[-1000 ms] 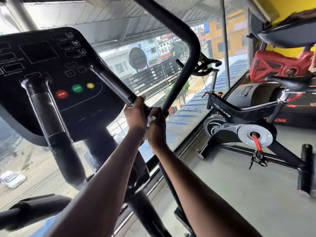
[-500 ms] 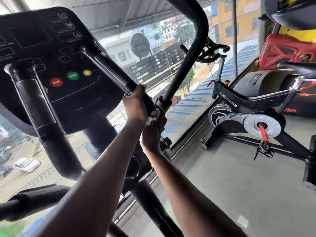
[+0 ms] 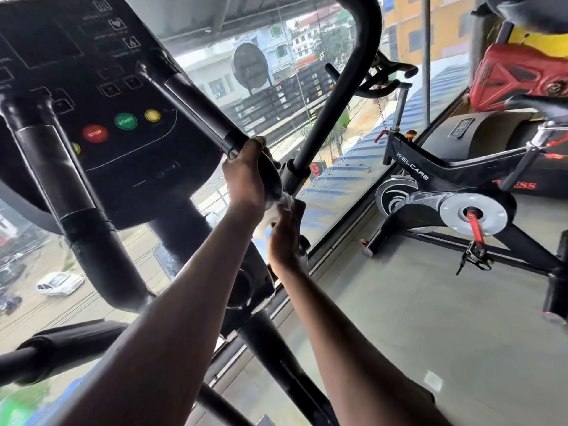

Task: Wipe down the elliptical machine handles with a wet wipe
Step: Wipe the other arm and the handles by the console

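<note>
Left hand (image 3: 246, 176): curled round the lower end of the right handle (image 3: 203, 109), below the console (image 3: 101, 96).
Right hand (image 3: 285, 238): just below, seemingly pinching the wipe (image 3: 276, 210).
Wipe: bunched between both hands.

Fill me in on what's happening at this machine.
A person is cleaning an elliptical by a window. The left hand grips the lower end of the fixed handle beside the console. Just below it, the right hand holds a white wet wipe against the bar. A spin bike stands to the right.
</note>
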Motion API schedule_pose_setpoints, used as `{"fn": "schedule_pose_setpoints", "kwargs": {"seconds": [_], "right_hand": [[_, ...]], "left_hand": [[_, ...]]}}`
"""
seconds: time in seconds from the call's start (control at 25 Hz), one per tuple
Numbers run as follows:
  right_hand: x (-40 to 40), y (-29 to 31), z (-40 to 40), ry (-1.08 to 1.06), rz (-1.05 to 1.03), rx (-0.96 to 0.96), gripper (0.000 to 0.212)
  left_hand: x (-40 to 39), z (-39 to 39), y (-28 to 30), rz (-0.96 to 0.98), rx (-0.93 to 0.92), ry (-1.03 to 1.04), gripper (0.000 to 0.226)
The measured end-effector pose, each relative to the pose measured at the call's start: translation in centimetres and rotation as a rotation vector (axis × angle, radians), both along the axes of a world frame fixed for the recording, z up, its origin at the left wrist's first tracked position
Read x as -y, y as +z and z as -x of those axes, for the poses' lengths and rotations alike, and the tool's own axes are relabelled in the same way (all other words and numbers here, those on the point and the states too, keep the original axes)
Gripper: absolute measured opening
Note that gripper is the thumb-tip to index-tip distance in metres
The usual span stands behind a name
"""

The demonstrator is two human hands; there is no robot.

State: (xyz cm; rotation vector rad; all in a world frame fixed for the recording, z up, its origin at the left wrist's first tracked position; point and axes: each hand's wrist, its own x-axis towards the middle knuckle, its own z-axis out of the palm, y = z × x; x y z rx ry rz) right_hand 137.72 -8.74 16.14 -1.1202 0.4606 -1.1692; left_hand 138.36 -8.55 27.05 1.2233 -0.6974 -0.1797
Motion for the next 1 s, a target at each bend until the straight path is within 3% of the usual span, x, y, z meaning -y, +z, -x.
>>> {"fn": "schedule_pose_setpoints", "kwargs": {"seconds": [0.12, 0.28, 0.44, 0.56, 0.64, 0.76, 0.92, 1.0], "right_hand": [[0.4, -0.4, -0.8, -0.008, 0.019, -0.2, 0.045], [0.2, -1.1, -1.4, -0.359, 0.065, 0.039, 0.018], [0.2, -2.2, -2.8, -0.18, -0.076, 0.0, 0.016], [0.0, -1.7, -2.1, -0.337, 0.009, 0.114, 0.002], [0.5, -2.0, -2.5, -0.309, 0.033, 0.097, 0.004], [1.7, -2.9, -3.2, -0.032, -0.183, -0.048, 0.019], [1.1, -3.0, -3.4, -0.271, -0.041, 0.031, 0.029], [2.0, -3.6, -4.5, -0.172, -0.079, -0.027, 0.023]], "left_hand": [[-0.1, 0.4, -0.2, 0.017, -0.01, 0.002, 0.022], [0.4, -0.1, -1.4, 0.001, 0.08, -0.013, 0.049], [0.5, -0.4, -1.9, 0.008, 0.173, -0.032, 0.044], [0.5, -0.4, -2.1, 0.026, 0.186, -0.059, 0.039], [0.7, -0.6, -2.5, 0.023, 0.188, -0.048, 0.033], [1.2, -1.1, -3.1, 0.046, 0.146, -0.03, 0.027], [1.6, -1.7, -3.8, 0.061, 0.107, 0.017, 0.032], [1.6, -1.8, -3.8, 0.043, 0.119, 0.019, 0.043]]}}
